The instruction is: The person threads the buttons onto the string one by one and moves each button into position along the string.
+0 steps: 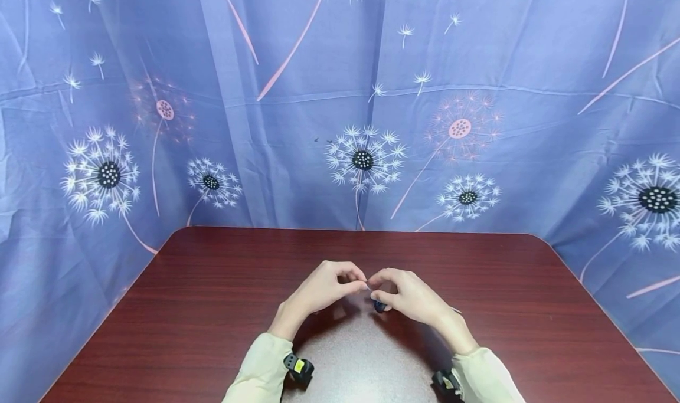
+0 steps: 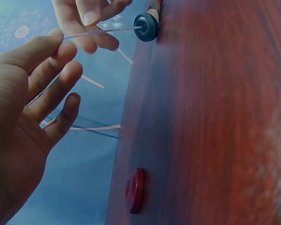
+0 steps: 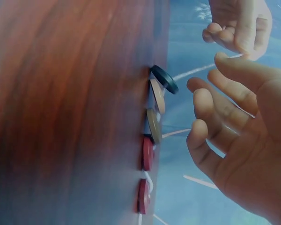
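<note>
My left hand pinches the end of a thin pale string between thumb and forefinger. From there the string runs taut to a dark green button, passing through its holes. The right hand hovers beside that string, fingers loosely bent and thumb apart from the forefinger. In the right wrist view, a tan button, an olive button and two red buttons stand in a row behind the green one. A separate red button is on the table below the left hand.
A dark red wood-grain table with rounded far corners lies under both hands. Blue curtain printed with dandelions hangs along its back and sides. A bit of string shows just right of the right wrist.
</note>
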